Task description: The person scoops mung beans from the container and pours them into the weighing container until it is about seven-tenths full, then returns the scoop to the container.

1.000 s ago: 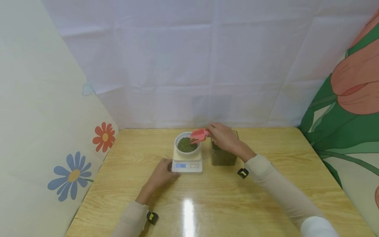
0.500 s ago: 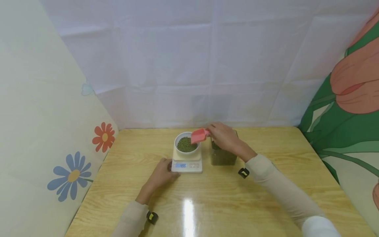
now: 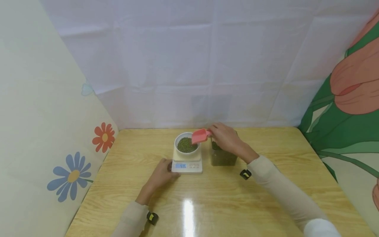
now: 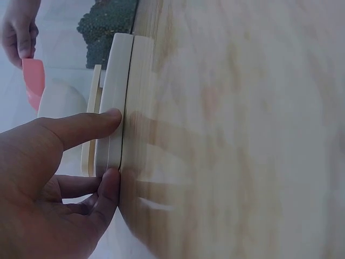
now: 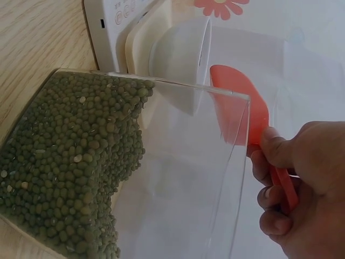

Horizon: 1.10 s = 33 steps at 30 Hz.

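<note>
In the head view, a white bowl point(image 3: 187, 143) of mung beans point(image 3: 185, 145) sits on a kitchen scale point(image 3: 187, 167) with a lit display. My left hand point(image 3: 161, 173) holds the scale at its front left corner, thumb and fingertips against the casing in the left wrist view. My right hand point(image 3: 226, 138) grips the handle of a pink scoop point(image 3: 200, 136). The scoop's lip tips down over the bowl's right rim. Below the right hand stands a clear container point(image 5: 178, 178), partly filled with mung beans point(image 5: 64, 167); the hand hides much of its top in the head view.
All of this stands near the back of a wooden table point(image 3: 225, 204), close to a white sheet point(image 3: 165, 65) hung behind. Flower-printed panels point(image 3: 26, 125) flank the table. The container is just right of the scale, with a narrow gap.
Beans seen at the scoop's lip a second ago no longer show there. The scoop and right hand have shifted slightly right. The display's digits have changed; the left hand has stayed put.
</note>
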Each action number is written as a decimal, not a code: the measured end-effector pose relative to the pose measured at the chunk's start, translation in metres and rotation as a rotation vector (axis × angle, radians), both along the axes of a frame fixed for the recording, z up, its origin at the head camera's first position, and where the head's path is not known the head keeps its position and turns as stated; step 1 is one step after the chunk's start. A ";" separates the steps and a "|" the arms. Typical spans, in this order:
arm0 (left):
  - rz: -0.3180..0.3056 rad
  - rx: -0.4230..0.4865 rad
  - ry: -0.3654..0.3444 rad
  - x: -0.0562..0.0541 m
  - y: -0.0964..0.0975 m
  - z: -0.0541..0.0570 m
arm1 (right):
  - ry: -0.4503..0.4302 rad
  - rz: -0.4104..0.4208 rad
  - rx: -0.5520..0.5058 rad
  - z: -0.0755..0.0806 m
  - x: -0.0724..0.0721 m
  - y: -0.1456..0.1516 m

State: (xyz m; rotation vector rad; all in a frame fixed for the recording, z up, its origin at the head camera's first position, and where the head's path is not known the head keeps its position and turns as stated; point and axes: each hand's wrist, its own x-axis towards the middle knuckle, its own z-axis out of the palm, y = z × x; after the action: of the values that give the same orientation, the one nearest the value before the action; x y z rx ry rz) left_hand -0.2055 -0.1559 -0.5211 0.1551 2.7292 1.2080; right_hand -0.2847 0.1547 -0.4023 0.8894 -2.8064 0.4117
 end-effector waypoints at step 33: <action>-0.006 -0.014 -0.004 0.000 0.001 0.002 | 0.023 -0.039 -0.063 0.007 0.012 0.036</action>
State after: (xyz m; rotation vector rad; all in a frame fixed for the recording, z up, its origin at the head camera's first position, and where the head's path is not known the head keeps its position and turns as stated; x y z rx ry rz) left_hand -0.2058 -0.1546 -0.5191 0.1590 2.7315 1.1863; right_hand -0.2729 0.1907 -0.3955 0.8200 -2.7685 0.4783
